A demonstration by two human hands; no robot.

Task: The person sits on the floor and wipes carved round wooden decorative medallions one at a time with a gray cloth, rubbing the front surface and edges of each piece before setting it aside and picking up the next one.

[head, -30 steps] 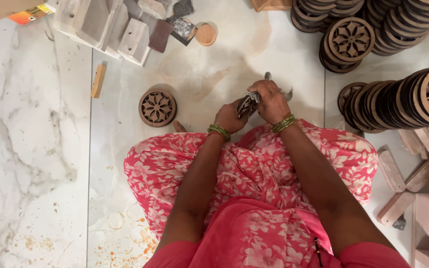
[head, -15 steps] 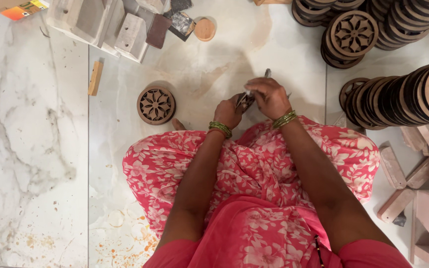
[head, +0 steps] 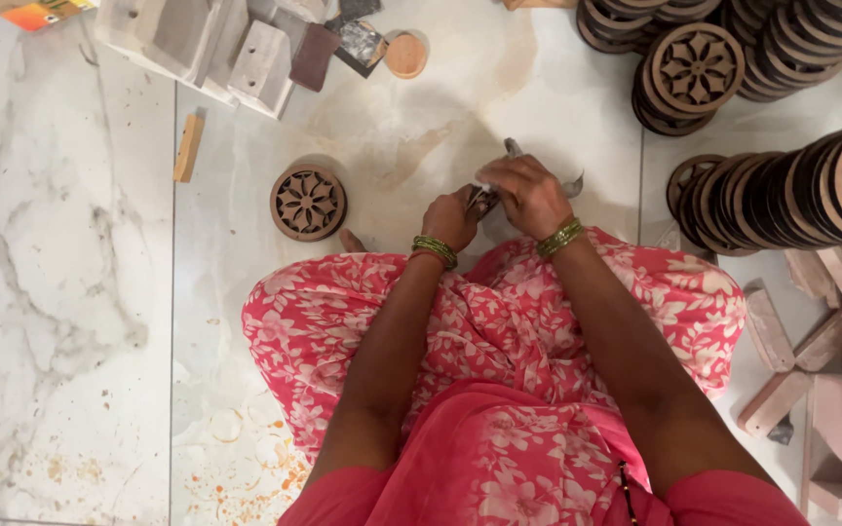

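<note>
left hand (head: 452,216) + right hand (head: 528,195): pinching small dark piece (head: 484,198) | tub (head: 406,55): tan contents

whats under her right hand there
Under the right hand a small grey piece pokes out above the knuckles, pinched together with the left hand. Most of it is covered by the fingers, so its shape cannot be told. Marble floor lies below.

The floor (head: 60,292) is polished white marble with grey veining, laid in large slabs with thin dark joints. Orange specks stain it low and to the left of the grip. Soft, even light falls from above, casting a faint shadow just beyond the grip.
</note>
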